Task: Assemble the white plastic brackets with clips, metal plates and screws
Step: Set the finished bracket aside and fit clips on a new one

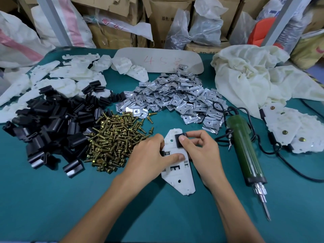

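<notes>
On the teal surface (52, 199), the far left holds a loose pile of white brackets (57, 76) that spreads toward the back edge. In front of it, and partly overlapping it, lies a heap of black clips (50, 127). Just to the right of the clips, and touching them, is a heap of brass screws (114, 139), with a few strays scattered at its right rim. The left hand (150, 155) comes in from below and grips a single white bracket (177, 174) that lies flat near the front middle of the surface. Its thumb presses down on the bracket's face and its fingers curl round the left edge, where a small bit of black shows beneath them. On the upper part of this bracket sits a black clip (180, 140). The right hand (201, 149) pinches the clip, thumb on its face and forefinger curled over its top, with the other fingers bent behind. Beyond the hands a broad heap of metal plates (177, 97) lies, and behind that a rounded cardboard sheet (163, 58) with red writing, carrying two more white parts at its left end. To the right of the right hand a green electric screwdriver (249, 151) lies with its bit pointing toward the front edge and its dark cord looping around it. Farther back is a crumpled cream cloth (254, 76). At the far right a stack of finished brackets (294, 130) shows screw heads and black clips.
</notes>
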The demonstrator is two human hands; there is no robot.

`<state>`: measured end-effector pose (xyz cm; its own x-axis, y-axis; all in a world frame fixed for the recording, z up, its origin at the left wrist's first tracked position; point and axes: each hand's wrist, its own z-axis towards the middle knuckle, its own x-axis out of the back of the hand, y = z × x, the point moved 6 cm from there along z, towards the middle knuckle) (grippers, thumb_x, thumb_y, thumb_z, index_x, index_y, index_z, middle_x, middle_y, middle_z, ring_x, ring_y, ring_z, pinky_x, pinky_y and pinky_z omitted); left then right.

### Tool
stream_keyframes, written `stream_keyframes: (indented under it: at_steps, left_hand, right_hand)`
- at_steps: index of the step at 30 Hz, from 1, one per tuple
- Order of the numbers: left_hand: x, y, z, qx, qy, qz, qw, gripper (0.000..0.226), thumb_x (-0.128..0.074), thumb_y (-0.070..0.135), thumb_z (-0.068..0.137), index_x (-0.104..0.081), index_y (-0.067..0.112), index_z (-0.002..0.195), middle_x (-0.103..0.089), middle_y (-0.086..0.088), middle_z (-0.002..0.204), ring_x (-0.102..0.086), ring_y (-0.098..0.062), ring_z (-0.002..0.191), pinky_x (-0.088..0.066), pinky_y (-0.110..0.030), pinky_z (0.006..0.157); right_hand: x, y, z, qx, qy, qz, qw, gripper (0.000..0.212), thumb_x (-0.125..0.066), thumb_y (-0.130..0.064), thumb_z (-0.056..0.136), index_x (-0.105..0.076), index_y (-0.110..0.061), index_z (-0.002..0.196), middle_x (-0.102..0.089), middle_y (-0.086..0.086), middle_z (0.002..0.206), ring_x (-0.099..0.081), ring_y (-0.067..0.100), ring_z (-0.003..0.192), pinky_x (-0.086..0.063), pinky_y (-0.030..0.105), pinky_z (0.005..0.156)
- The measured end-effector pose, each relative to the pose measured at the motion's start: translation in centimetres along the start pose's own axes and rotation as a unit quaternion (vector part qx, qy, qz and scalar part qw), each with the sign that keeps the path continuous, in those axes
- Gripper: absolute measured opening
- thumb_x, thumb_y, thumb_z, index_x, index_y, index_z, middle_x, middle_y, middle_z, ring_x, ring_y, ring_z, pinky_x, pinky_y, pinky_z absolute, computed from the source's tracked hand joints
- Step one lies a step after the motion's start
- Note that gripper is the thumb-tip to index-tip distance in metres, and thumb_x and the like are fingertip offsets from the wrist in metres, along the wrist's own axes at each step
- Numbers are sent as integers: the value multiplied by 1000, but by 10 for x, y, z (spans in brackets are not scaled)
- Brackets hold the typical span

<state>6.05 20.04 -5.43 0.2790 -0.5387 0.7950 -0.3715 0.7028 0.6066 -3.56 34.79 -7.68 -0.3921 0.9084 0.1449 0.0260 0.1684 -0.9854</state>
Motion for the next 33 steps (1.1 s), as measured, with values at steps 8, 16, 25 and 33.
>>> stream_keyframes:
  at_steps: [8,16,25,33]
  left_hand:
    - [17,-15,-2,12,56,-166,984,51,-55,76,80,-58,26,72,-58,14,62,-50,-2,55,-40,-26,56]
    - [0,13,-24,38,-104,-425,899,53,-50,72,89,-70,23,89,-74,2,85,-69,-12,72,-57,-32,66]
    - [-20,-1,-52,-56,-108,-9,993,102,-66,77,71,-13,44,152,-21,26,154,-9,1,138,-25,-25,101]
    - [-11,-7,-56,-84,-164,-50,982,93,-69,82,63,-37,53,144,-22,29,150,-4,10,137,-24,-25,109]
  right_hand:
    - [11,-21,-22,108,23,-102,989,21,-72,-44,91,-67,-36,110,-68,-13,105,-65,4,87,-55,21,79]
    - [8,-21,-48,60,-52,119,990,18,-78,-4,86,-71,-20,92,-72,-3,81,-67,11,71,-58,25,65]
    - [56,-1,-53,-27,-16,-110,993,28,-60,-11,98,-77,-34,96,-75,-12,81,-75,14,67,-51,19,66]
    - [49,-2,-69,-47,-57,-151,986,22,-64,-16,98,-75,-35,95,-75,-17,88,-77,9,71,-55,29,75]
